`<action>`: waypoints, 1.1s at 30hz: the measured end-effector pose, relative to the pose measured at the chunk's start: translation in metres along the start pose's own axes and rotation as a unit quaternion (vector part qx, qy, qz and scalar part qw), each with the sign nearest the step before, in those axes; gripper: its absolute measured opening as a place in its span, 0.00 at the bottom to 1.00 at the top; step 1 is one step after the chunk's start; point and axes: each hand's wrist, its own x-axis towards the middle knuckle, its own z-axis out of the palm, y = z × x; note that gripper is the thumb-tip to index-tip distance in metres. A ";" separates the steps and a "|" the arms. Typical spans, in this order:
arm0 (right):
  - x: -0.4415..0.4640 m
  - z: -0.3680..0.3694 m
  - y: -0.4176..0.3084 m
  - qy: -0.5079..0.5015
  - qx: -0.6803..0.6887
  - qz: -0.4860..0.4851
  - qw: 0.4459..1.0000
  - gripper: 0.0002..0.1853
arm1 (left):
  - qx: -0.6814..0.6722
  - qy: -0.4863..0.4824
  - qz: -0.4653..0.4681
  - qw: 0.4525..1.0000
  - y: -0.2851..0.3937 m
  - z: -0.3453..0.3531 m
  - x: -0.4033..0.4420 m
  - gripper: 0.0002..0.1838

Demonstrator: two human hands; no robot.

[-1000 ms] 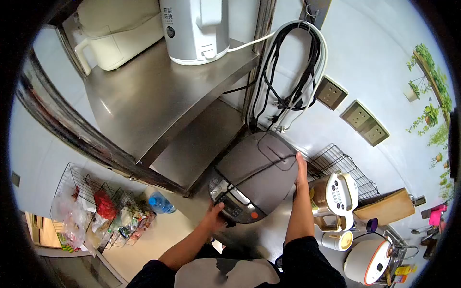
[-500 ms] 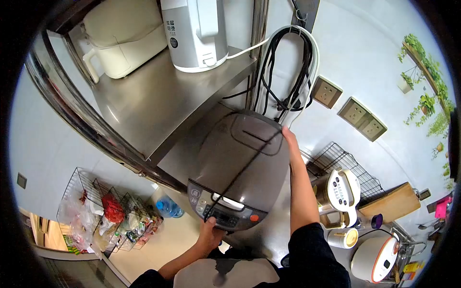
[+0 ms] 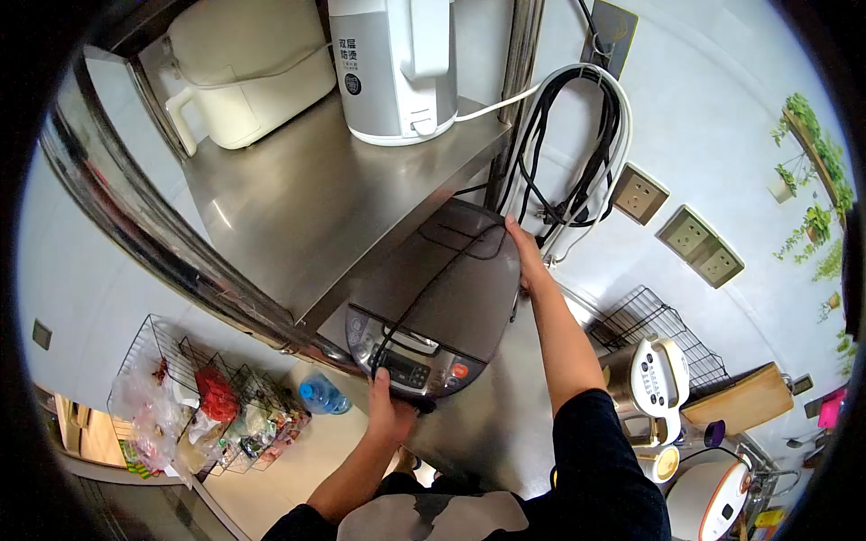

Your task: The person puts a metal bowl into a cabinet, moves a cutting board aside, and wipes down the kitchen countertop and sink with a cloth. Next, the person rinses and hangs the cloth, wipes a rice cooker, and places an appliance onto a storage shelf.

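Note:
A grey-brown rice cooker (image 3: 465, 316) with a front control panel and an orange button is held between my two hands. Its black power cord (image 3: 424, 293) lies across the lid. My left hand (image 3: 391, 412) grips the front near the panel, thumb on top by the cord and fingers hidden below. At the far right corner, my right hand (image 3: 527, 254) presses against the side, most of its fingers out of sight. The cooker's left rear part sits beneath the edge of a steel shelf (image 3: 307, 198); I cannot tell whether its base touches the surface below.
On the shelf stand a silver-white kettle (image 3: 388, 77) and a cream appliance (image 3: 248, 81). Coiled cables (image 3: 541, 135) hang at the wall near sockets (image 3: 640, 194). A soymilk maker (image 3: 654, 383) and wire rack (image 3: 663, 329) are right; wire baskets (image 3: 216, 397) and a water bottle (image 3: 323, 394) are lower left.
Both hands have shifted the rice cooker further away and left, so more of it is under the shelf. The camera view has turned slightly, moving the shelf and wall items rightward.

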 end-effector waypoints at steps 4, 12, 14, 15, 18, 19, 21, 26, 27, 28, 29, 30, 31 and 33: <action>-0.004 0.009 -0.005 0.011 0.012 0.021 1.000 0.39 | 0.020 0.017 0.027 0.999 0.003 0.000 0.010 0.33; -0.013 0.031 -0.012 0.110 -0.004 0.007 0.994 0.44 | 0.303 0.066 0.172 0.935 -0.032 -0.062 0.040 0.41; 0.000 0.026 0.000 0.114 -0.005 -0.001 0.994 0.45 | 0.309 0.089 0.173 0.931 -0.039 -0.055 0.035 0.47; 0.000 0.028 0.000 0.119 -0.006 -0.006 0.993 0.46 | 0.215 0.097 0.143 0.961 -0.038 -0.045 0.030 0.52; -0.007 0.031 -0.005 0.106 0.008 0.008 0.994 0.47 | 0.147 0.075 0.126 0.978 -0.037 -0.037 0.028 0.55; -0.010 0.035 -0.008 0.106 0.009 0.008 0.994 0.47 | 0.097 0.065 0.110 0.987 -0.033 -0.028 0.026 0.54; -0.014 0.042 -0.013 0.141 0.001 0.021 0.990 0.46 | 0.083 0.103 0.100 0.986 -0.032 -0.030 0.035 0.54; 0.009 0.047 0.015 0.187 -0.031 -0.017 0.982 0.49 | -0.006 0.104 0.137 0.985 -0.019 -0.017 0.055 0.47; 0.011 0.047 0.017 0.205 -0.065 -0.018 0.976 0.50 | -0.025 0.115 0.144 0.983 -0.018 -0.017 0.058 0.46; 0.012 0.046 0.020 0.191 -0.066 -0.020 0.979 0.53 | -0.043 0.125 0.151 0.980 -0.018 -0.017 0.061 0.44; 0.015 0.046 0.022 0.193 -0.065 -0.021 0.979 0.53 | -0.042 0.122 0.149 0.980 -0.018 -0.016 0.063 0.44; 0.018 0.045 0.027 0.188 -0.048 -0.030 0.981 0.53 | -0.038 0.135 0.147 0.979 -0.018 -0.013 0.062 0.45; 0.022 0.043 0.031 0.183 -0.032 -0.038 0.982 0.53 | -0.033 0.147 0.144 0.978 -0.018 -0.009 0.062 0.46; 0.026 0.043 0.033 0.192 -0.041 -0.040 0.980 0.53 | -0.034 0.155 0.155 0.975 -0.019 -0.002 0.065 0.47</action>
